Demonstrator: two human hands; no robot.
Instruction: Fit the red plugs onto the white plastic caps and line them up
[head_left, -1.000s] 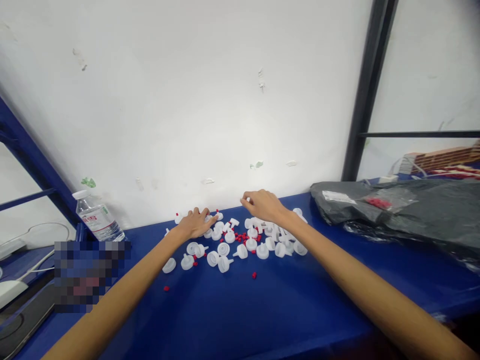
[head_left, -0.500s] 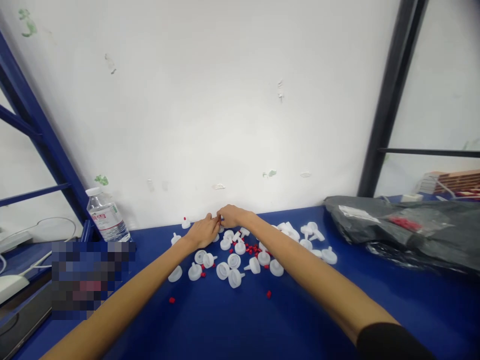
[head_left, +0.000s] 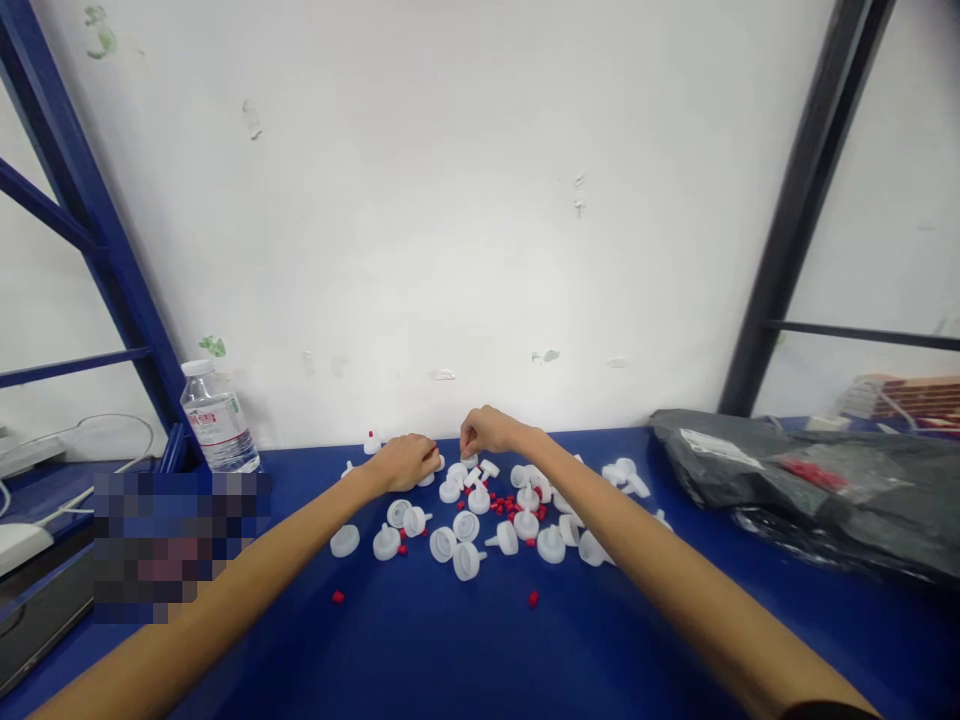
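Note:
My left hand (head_left: 407, 462) rests low over the blue table, its fingers curled. A trace of red shows at its fingertips, and white caps lie partly hidden beneath and beside it. To the right, my right hand (head_left: 489, 430) has its thumb and fingers pinched together on a white spouted cap (head_left: 470, 462), mostly covered by the fingers. Many white spouted caps (head_left: 466, 561) are scattered in front of both hands, some upright and some on their sides. Small red tips (head_left: 506, 505) lie among them. Near the wall stands a white cap with a red tip on it (head_left: 372, 443).
A water bottle (head_left: 220, 420) stands at the left by a blue metal frame (head_left: 97, 230). On the right lies a dark plastic bag (head_left: 720, 480) with red pieces in a clear packet on it. Behind the table rises a white wall (head_left: 450, 200). Two loose red tips lie nearer me.
My hands were together at the fingertips and are now apart. The right hand has moved right onto a white cap, while the left stays near its place. The view has shifted slightly.

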